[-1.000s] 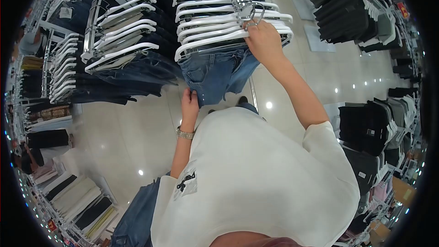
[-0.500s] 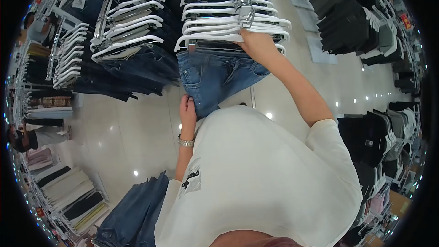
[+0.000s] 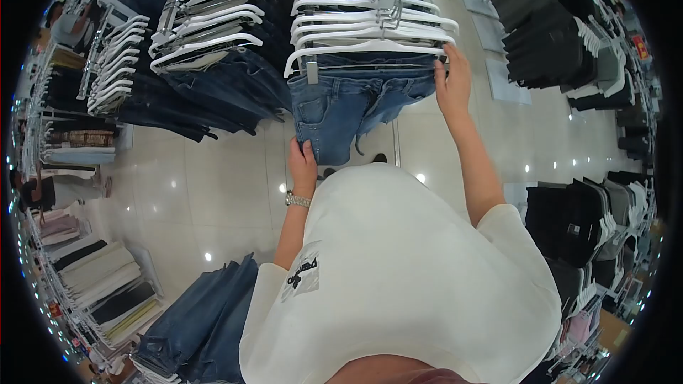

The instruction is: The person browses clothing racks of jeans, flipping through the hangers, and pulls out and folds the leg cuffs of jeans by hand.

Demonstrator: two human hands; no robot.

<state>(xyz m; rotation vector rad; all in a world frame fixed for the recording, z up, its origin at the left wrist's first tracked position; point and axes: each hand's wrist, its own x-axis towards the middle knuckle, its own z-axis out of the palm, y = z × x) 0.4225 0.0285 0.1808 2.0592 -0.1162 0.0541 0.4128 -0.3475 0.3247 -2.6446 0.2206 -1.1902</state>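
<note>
A pair of blue jeans hangs by its waistband from the front white hanger on a rack. My left hand is closed on the jeans' left edge, below the pocket. At the right end of that hanger, beside the waistband corner, is my right hand. Its fingers are stretched upward with the thumb apart, touching the hanger end. A metal clip shows at the waistband's left side. The lower part of the jeans is hidden by my white shirt.
Several more white hangers line the rail behind. To the left, dark jeans hang on another rack. Folded-over jeans hang at lower left. Dark garments hang at right. Glossy tiled floor lies between the racks.
My right hand has moved from the hanger's middle out to its right end, and its fingers have spread. The front hanger now faces me more squarely. My left hand stays on the jeans.
</note>
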